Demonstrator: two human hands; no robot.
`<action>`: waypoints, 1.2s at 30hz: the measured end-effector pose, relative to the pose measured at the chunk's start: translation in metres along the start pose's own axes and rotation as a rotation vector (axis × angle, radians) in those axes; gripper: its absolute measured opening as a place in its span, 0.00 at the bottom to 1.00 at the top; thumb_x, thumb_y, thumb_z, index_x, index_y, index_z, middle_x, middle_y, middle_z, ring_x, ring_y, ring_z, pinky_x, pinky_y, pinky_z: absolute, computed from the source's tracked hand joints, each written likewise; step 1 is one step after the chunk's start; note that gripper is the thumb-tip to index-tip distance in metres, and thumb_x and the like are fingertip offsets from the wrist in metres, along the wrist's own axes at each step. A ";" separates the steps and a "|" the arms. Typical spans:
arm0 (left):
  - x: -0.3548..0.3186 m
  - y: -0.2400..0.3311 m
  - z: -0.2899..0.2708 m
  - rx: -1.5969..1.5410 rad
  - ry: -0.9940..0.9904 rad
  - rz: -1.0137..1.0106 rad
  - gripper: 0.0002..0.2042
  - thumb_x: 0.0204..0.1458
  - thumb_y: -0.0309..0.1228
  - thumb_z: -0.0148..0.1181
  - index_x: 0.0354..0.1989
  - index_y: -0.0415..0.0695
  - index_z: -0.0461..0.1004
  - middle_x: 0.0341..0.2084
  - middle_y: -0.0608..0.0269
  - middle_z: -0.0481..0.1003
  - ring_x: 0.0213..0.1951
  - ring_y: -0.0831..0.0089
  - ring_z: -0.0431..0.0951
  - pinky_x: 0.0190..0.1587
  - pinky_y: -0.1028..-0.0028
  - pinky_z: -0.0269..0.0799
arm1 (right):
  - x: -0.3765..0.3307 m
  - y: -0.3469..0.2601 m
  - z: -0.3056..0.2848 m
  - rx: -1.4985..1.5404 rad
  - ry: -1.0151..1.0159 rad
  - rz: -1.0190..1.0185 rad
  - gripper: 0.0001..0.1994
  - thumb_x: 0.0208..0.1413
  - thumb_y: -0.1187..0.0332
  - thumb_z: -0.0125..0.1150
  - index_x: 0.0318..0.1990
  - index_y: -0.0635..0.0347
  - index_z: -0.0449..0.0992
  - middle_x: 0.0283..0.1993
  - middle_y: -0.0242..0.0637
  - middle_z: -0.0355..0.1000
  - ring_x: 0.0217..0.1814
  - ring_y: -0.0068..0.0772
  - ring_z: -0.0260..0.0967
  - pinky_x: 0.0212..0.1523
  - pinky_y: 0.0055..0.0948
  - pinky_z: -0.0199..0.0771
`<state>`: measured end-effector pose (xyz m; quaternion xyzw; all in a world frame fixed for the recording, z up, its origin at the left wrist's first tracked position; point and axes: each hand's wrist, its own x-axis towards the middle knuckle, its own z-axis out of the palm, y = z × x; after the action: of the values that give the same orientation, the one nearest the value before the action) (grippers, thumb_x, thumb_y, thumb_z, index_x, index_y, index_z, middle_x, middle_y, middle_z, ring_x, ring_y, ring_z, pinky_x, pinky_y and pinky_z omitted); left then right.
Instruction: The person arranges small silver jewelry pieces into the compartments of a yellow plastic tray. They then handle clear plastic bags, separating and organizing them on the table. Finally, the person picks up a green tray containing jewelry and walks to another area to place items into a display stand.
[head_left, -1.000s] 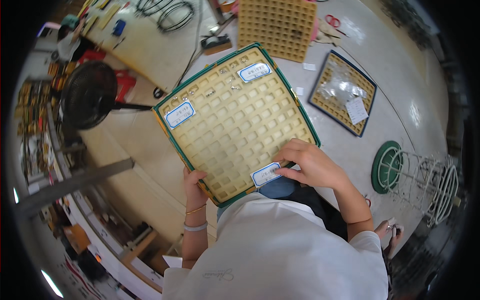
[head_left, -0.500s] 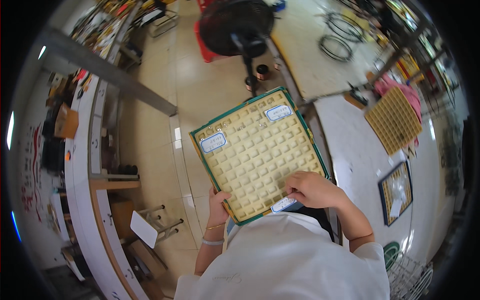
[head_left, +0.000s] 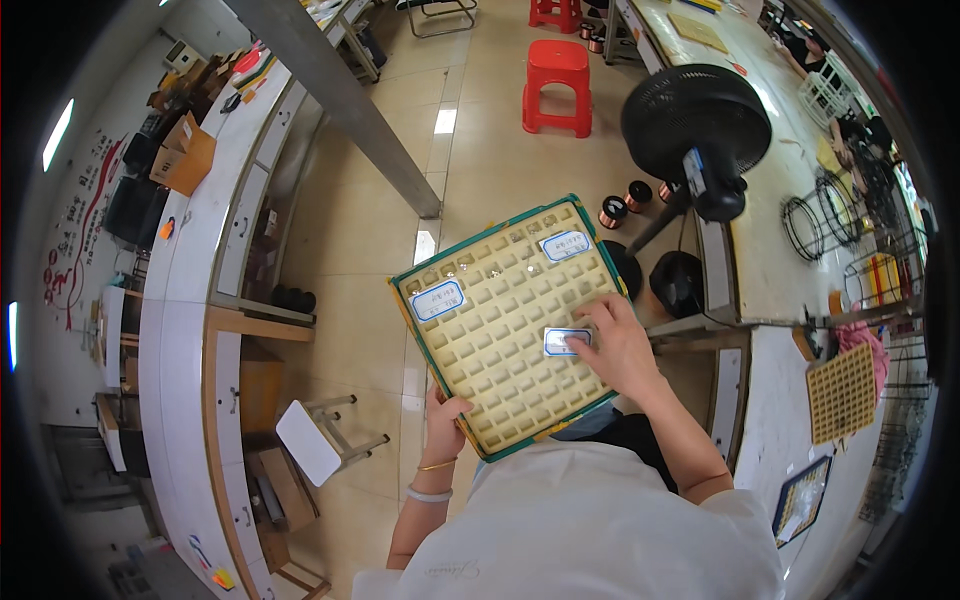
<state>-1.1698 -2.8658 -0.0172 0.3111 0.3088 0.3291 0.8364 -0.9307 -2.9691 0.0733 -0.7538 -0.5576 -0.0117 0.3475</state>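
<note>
A cream tray (head_left: 500, 370) with a grid of square cells and a green rim is tilted in front of my body. My left hand (head_left: 446, 425) is closed on its lower left edge, thumb on top. My right hand (head_left: 622, 345) is over the tray's right half, with thumb and fingers apart. Its thumb touches a small white label card with a blue border (head_left: 560, 341), which lies across the cells. Similar label cards, the left card (head_left: 437, 299) and the right card (head_left: 566, 246), lie near the far edge. Small clear, shiny pieces (head_left: 494, 270) sit in several far cells.
A black fan (head_left: 697, 115) stands beyond the tray at the right, near copper-coloured wire spools (head_left: 613, 210). A metal post (head_left: 350, 110) rises at the left. White benches line both sides. Also about are a red stool (head_left: 558, 85), a white stool (head_left: 308, 443) and another gridded tray (head_left: 841, 393).
The label card has moved from the tray's near edge up onto its middle cells, and my right hand moved with it. The view has shifted; my left hand keeps its hold.
</note>
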 end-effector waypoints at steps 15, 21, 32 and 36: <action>0.289 0.164 0.028 0.063 -0.012 0.029 0.30 0.32 0.20 0.48 0.52 0.31 0.65 0.45 0.51 0.74 0.45 0.62 0.77 0.50 0.67 0.75 | 0.329 0.060 0.064 0.343 -0.089 0.027 0.04 0.50 0.76 0.62 0.34 0.63 0.75 0.27 0.37 0.72 0.26 0.28 0.70 0.28 0.23 0.71; 0.407 0.198 0.060 0.094 -0.006 0.018 0.28 0.33 0.21 0.48 0.50 0.30 0.66 0.43 0.51 0.75 0.43 0.62 0.77 0.48 0.67 0.76 | 0.456 0.093 0.089 0.385 -0.127 0.011 0.04 0.50 0.75 0.62 0.33 0.63 0.74 0.28 0.38 0.72 0.28 0.33 0.71 0.31 0.27 0.71; 0.667 0.290 0.098 0.076 -0.121 -0.099 0.30 0.34 0.22 0.48 0.54 0.31 0.63 0.46 0.52 0.73 0.45 0.61 0.77 0.49 0.66 0.76 | 0.615 0.249 0.113 0.302 0.246 0.524 0.18 0.55 0.69 0.61 0.52 0.66 0.68 0.43 0.42 0.72 0.43 0.29 0.70 0.43 0.27 0.71; 0.744 0.318 0.100 0.136 -0.202 -0.198 0.30 0.36 0.24 0.48 0.55 0.33 0.64 0.46 0.52 0.73 0.46 0.61 0.76 0.49 0.65 0.76 | 0.645 0.257 0.127 0.619 0.114 0.726 0.21 0.62 0.63 0.54 0.56 0.70 0.66 0.47 0.42 0.72 0.49 0.25 0.68 0.51 0.24 0.67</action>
<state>-0.7701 -2.1576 0.0426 0.3664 0.2737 0.1904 0.8687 -0.5161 -2.3984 0.1070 -0.7591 -0.2155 0.2355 0.5673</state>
